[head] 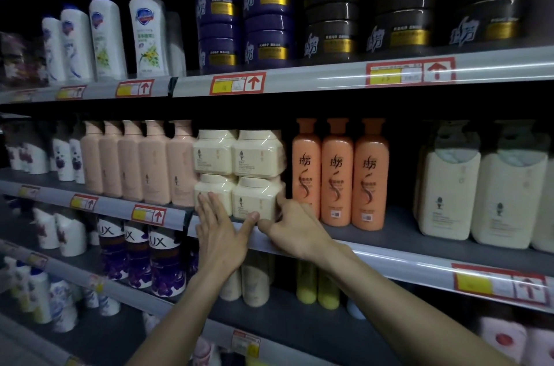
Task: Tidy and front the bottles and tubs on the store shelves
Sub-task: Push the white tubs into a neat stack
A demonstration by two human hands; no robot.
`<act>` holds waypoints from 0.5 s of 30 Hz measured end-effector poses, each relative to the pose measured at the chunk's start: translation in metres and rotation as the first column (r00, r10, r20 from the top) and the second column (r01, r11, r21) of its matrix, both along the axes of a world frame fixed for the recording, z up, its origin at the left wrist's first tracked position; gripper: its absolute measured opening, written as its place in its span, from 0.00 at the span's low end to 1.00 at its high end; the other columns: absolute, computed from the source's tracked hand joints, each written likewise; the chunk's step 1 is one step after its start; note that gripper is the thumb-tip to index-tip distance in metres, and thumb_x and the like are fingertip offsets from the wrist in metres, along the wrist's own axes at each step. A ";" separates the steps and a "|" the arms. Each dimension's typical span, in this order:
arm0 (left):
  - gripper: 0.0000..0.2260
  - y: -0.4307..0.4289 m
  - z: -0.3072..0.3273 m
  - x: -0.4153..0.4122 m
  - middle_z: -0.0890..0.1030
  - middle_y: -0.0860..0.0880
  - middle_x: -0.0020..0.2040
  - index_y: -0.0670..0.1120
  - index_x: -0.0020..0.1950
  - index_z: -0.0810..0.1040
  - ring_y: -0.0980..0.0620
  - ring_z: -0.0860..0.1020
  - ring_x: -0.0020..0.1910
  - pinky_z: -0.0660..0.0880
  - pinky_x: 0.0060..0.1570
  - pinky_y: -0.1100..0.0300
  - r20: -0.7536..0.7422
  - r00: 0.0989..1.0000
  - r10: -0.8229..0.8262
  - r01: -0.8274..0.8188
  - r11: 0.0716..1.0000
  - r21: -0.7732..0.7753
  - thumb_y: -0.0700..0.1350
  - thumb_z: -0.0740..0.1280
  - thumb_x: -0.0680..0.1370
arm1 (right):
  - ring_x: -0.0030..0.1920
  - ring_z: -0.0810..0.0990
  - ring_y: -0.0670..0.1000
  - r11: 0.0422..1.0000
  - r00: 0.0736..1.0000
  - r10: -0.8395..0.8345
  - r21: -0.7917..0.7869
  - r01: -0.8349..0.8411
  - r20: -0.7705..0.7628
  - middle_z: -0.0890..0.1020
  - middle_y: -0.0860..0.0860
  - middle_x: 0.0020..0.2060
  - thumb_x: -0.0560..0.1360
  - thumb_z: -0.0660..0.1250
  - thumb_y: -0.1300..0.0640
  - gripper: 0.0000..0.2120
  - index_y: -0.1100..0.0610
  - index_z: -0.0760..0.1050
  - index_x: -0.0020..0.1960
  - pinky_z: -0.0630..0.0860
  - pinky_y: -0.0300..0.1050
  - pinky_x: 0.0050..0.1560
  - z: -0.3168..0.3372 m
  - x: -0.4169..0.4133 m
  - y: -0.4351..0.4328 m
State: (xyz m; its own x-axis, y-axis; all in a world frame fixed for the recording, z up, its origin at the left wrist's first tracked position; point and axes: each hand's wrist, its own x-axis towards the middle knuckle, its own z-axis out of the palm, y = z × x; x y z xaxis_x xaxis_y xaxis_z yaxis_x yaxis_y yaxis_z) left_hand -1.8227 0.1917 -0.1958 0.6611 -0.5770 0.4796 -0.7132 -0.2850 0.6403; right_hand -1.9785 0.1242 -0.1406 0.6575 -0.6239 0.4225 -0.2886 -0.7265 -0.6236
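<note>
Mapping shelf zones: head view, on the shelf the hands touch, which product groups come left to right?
Small white flower-print bottles → pale pink pump bottles → stacked cream square plastic tubs → orange plastic bottles → large cream rectangular bottles.

One head-worn view faces the store shelves (329,74) closely, angled slightly leftward and down.

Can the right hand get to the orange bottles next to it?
Probably yes. The right hand holds a cream tub just beside the orange bottles, which stand with nothing in front of them. It would need to let go of the tub first.
</note>
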 end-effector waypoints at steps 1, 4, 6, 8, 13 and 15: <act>0.49 0.000 0.000 0.000 0.32 0.41 0.81 0.43 0.81 0.31 0.43 0.36 0.81 0.41 0.79 0.43 0.000 1.000 0.003 -0.003 1.000 0.003 0.69 0.58 0.78 | 0.57 0.82 0.60 1.000 1.000 0.002 -0.007 -0.002 0.001 0.85 0.56 0.56 0.73 0.65 0.39 0.25 0.51 0.74 0.65 0.74 0.42 0.50 0.000 0.000 -0.001; 0.49 0.000 0.000 0.001 0.32 0.41 0.81 0.43 0.81 0.31 0.43 0.35 0.81 0.40 0.79 0.43 0.003 1.000 0.006 -0.006 1.000 0.011 0.69 0.57 0.78 | 0.58 0.82 0.60 1.000 1.000 -0.005 -0.012 0.005 -0.005 0.84 0.57 0.56 0.74 0.66 0.40 0.25 0.52 0.75 0.65 0.75 0.43 0.52 0.001 0.002 -0.001; 0.49 0.000 0.000 0.000 0.31 0.41 0.81 0.43 0.80 0.30 0.43 0.35 0.81 0.40 0.79 0.43 -0.003 1.000 0.000 0.000 1.000 0.011 0.69 0.57 0.78 | 0.59 0.81 0.61 1.000 1.000 -0.010 -0.017 0.010 -0.007 0.84 0.57 0.57 0.75 0.66 0.40 0.24 0.53 0.74 0.65 0.75 0.43 0.52 0.002 0.002 -0.001; 0.49 0.000 0.001 -0.001 0.31 0.41 0.81 0.43 0.80 0.30 0.43 0.34 0.81 0.39 0.79 0.43 -0.009 1.000 -0.003 0.003 1.000 0.013 0.68 0.58 0.78 | 0.59 0.81 0.61 1.000 1.000 -0.005 -0.027 0.005 -0.010 0.84 0.57 0.58 0.75 0.67 0.42 0.24 0.54 0.74 0.66 0.74 0.42 0.51 0.003 0.001 0.001; 0.49 0.002 0.005 -0.001 0.31 0.41 0.81 0.43 0.80 0.29 0.42 0.34 0.81 0.40 0.79 0.42 -0.024 1.000 -0.011 0.012 0.999 0.042 0.69 0.58 0.78 | 0.60 0.81 0.61 0.999 0.999 0.003 -0.040 -0.005 -0.047 0.84 0.58 0.59 0.75 0.66 0.42 0.26 0.55 0.73 0.68 0.75 0.44 0.53 0.007 -0.005 0.005; 0.50 0.004 0.007 -0.003 0.31 0.41 0.81 0.43 0.80 0.30 0.43 0.35 0.81 0.40 0.79 0.43 -0.033 0.999 -0.009 0.011 0.999 0.051 0.69 0.58 0.78 | 0.58 0.82 0.60 1.000 0.998 0.018 -0.024 -0.019 -0.065 0.84 0.58 0.57 0.74 0.67 0.43 0.25 0.55 0.75 0.67 0.76 0.44 0.52 0.009 -0.010 0.006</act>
